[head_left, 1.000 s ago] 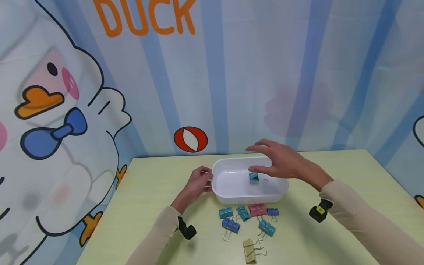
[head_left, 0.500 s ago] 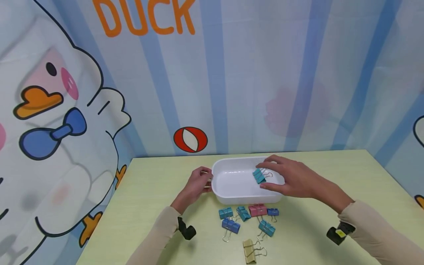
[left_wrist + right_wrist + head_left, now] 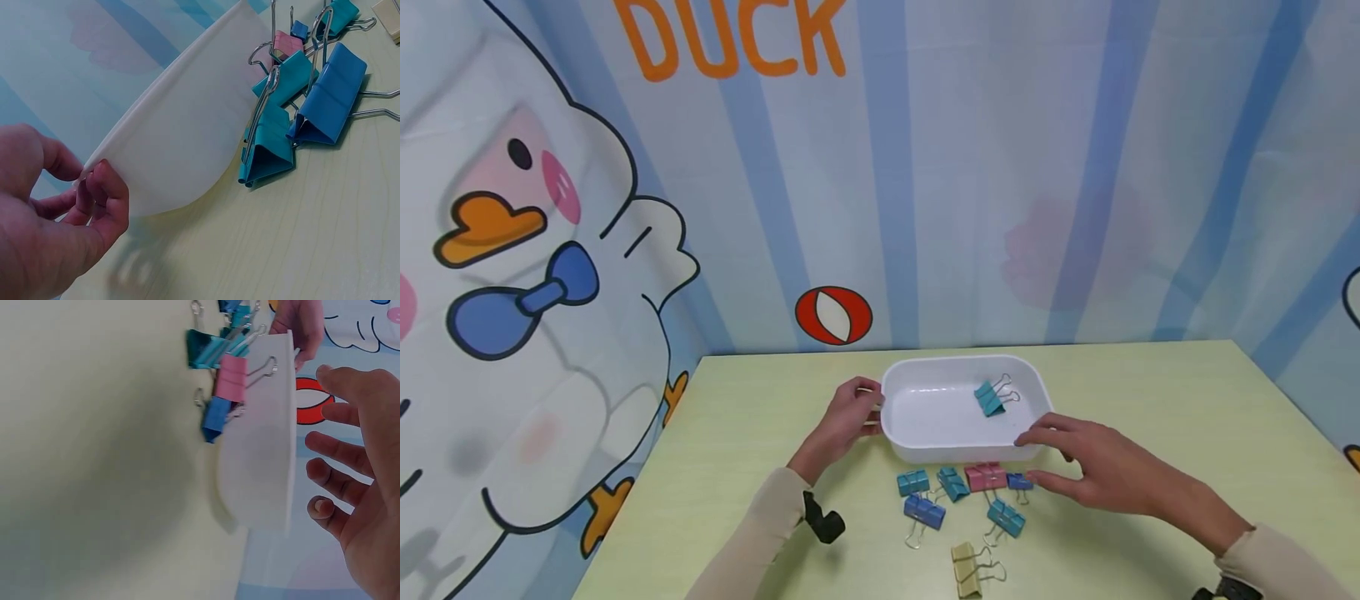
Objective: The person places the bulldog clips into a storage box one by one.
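My left hand [image 3: 841, 418] pinches the left rim of a white plastic tray [image 3: 925, 454] between thumb and fingers, as the left wrist view shows. One teal binder clip [image 3: 990, 399] lies inside the tray, its wire handles pointing right. Over the tray's near right corner hovers my right hand [image 3: 1112, 468], fingers spread and holding nothing. Its thumb is close to a small blue binder clip [image 3: 1019, 482]; whether they touch I cannot tell. Beside that clip is a pink binder clip [image 3: 232, 378], in front of the tray.
More binder clips lie on the pale wooden table [image 3: 1150, 383] before the tray: teal ones [image 3: 913, 482], a larger blue one [image 3: 924, 511] and a beige one [image 3: 966, 570] nearest me. A printed cloth backdrop [image 3: 962, 167] hangs behind the table's far edge.
My right hand has let go of the teal binder clip, which now lies in the tray, and has come back toward me and right. The left hand keeps its place on the rim.
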### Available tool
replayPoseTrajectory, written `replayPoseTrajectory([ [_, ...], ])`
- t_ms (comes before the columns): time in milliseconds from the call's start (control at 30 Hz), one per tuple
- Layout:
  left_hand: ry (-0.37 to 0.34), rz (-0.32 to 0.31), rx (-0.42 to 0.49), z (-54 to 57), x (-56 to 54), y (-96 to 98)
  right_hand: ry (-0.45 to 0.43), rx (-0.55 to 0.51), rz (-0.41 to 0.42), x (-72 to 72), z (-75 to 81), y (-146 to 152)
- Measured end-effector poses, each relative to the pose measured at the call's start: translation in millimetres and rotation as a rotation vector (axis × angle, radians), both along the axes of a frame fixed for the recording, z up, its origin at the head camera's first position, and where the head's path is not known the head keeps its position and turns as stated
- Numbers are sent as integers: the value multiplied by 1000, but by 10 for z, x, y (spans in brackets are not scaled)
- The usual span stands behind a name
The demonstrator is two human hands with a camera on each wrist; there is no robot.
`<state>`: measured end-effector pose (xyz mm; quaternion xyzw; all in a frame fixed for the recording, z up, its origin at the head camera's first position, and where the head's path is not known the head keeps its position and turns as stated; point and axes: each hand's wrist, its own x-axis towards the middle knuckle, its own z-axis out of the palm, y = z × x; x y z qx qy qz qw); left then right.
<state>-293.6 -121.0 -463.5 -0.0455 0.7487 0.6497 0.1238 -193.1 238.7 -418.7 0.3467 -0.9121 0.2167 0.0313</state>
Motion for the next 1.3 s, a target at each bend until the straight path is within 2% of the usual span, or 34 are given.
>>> replayPoseTrajectory([
  [100,0,0,-2,-5,-4,0,-37,-22,2,47,-127,58],
  [233,1,-2,1,-8,-14,-4,-20,-12,1,61,-286,104],
  [467,3,-9,6,-19,-17,-12,-21,36,-62,21,-484,83],
  [700,0,-13,5,-16,-20,-11,-46,48,-75,-24,-571,26],
  [1067,9,-12,-5,-31,-21,-13,45,51,-64,-39,-667,3],
  [1300,5,-9,-6,-28,-14,-6,67,43,-65,-16,-685,2],
])
